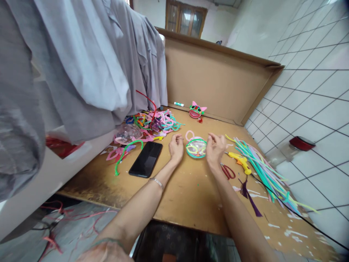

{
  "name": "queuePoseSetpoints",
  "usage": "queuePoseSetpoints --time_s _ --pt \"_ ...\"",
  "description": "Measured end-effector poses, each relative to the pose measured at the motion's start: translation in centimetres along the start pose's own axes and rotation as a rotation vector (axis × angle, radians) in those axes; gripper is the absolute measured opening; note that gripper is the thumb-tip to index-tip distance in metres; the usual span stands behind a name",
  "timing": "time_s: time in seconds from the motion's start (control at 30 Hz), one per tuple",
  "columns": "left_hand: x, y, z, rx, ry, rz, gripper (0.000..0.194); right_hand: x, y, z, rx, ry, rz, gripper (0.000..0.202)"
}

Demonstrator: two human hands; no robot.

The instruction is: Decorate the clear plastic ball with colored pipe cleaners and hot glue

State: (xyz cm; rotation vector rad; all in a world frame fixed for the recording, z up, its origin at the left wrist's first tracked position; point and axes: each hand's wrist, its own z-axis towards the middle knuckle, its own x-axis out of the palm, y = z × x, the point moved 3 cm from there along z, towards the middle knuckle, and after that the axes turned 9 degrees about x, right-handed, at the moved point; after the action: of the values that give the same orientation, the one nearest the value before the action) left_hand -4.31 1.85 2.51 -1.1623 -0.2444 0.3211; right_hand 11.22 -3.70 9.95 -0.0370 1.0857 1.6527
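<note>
On the table between my hands sits a clear round ball (196, 149) with green pipe cleaner running around it and pale yellow loops on its front; a pink pipe-cleaner loop (190, 135) is at its upper left. My left hand (176, 147) is left of the ball, a small gap apart, its fingers curled in and pressed together. My right hand (215, 148) is at the ball's right side, fingers bent together; whether it touches the ball I cannot tell. Anything inside either set of fingers is too small or hidden to make out.
A black phone (145, 159) lies left, near a pile of pipe cleaners (166, 120). To the right are red-handled scissors (228, 171), a yellow glue gun (240, 162) with a cord, a purple tassel (249, 198) and long pipe cleaners (261, 171). A decorated animal head (196, 110) stands behind.
</note>
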Motion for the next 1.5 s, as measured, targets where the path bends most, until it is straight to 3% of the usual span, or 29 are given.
queuePoseSetpoints --time_s 0.1,0.2,0.27,0.6,0.9,1.07,1.23,1.5 --pt "0.1 1.1 0.3 -0.069 -0.061 -0.075 0.017 -1.7 -3.9 -0.3 0.127 -0.165 0.167 0.033" --pt "0.4 1.9 0.4 -0.141 -0.120 -0.209 0.009 -2.1 -7.3 -1.3 0.227 -0.240 0.281 0.029" --pt "0.6 2.0 0.3 -0.147 -0.114 -0.238 0.005 -2.0 -8.4 -2.0 0.233 -0.238 0.317 0.026" --pt "0.6 1.1 -0.8 -0.207 -0.085 -0.353 0.008 -0.8 -7.3 -3.6 0.164 -0.100 0.386 0.025" --pt "0.7 1.4 -1.1 -0.238 -0.080 -0.351 0.023 -0.2 -8.2 -3.2 0.264 -0.097 0.458 0.025" --pt "0.7 1.4 -0.8 -0.195 -0.071 -0.364 0.028 0.0 -8.5 -3.2 0.272 -0.096 0.467 0.025" --pt "0.9 1.0 -0.7 -0.045 0.008 -0.336 0.032 0.6 -8.9 -3.3 0.233 -0.063 0.438 0.025" --pt "1.5 1.3 -0.9 -0.028 0.082 -0.314 0.027 1.0 -8.6 -3.7 0.199 0.048 0.444 0.027"
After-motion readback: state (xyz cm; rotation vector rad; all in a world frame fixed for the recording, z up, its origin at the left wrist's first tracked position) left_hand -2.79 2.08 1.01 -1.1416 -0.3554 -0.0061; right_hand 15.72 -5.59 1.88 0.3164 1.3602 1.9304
